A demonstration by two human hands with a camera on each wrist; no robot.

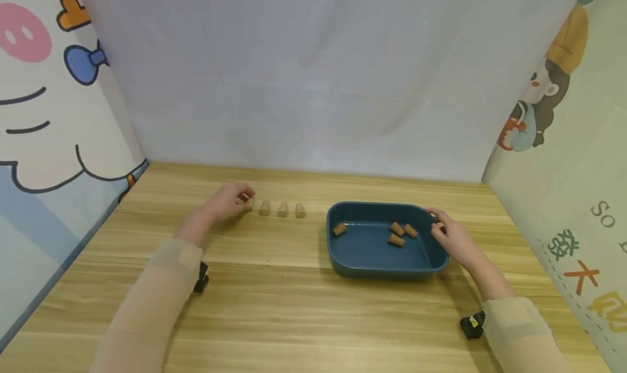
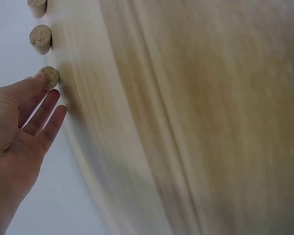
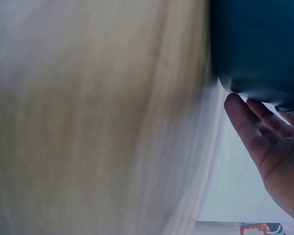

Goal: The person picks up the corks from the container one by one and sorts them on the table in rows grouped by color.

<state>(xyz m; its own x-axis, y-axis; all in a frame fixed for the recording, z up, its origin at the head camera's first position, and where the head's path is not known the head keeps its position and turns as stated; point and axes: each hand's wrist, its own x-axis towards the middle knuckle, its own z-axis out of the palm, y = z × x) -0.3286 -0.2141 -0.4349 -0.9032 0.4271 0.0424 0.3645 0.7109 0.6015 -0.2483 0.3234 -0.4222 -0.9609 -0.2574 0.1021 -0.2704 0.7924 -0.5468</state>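
Left of the blue bin (image 1: 362, 250), the head view shows three loose corks (image 1: 282, 209) in a row on the wooden bench (image 1: 294, 318), and at the row's end farthest from the bin the left hand (image 1: 226, 202) pinches a fourth cork (image 1: 250, 203) between thumb and fingers. Inside the bin lie four darker corks (image 1: 397, 240): one by its left wall, three grouped toward its right end. On the bin's right side, the right hand (image 1: 456, 241) touches the rim near the far corner. Behind the bin hangs a pale backdrop (image 1: 313, 79). From the left wrist, the thumb covers part of the pinched cork's edge, the other visible fingers reach out loosely, and two more corks appear beyond; whether the pinched one is off the bench I cannot tell. From the right wrist, the fingers extend fairly straight to the bin's outer side, not clenched, with the thumb out of sight there.
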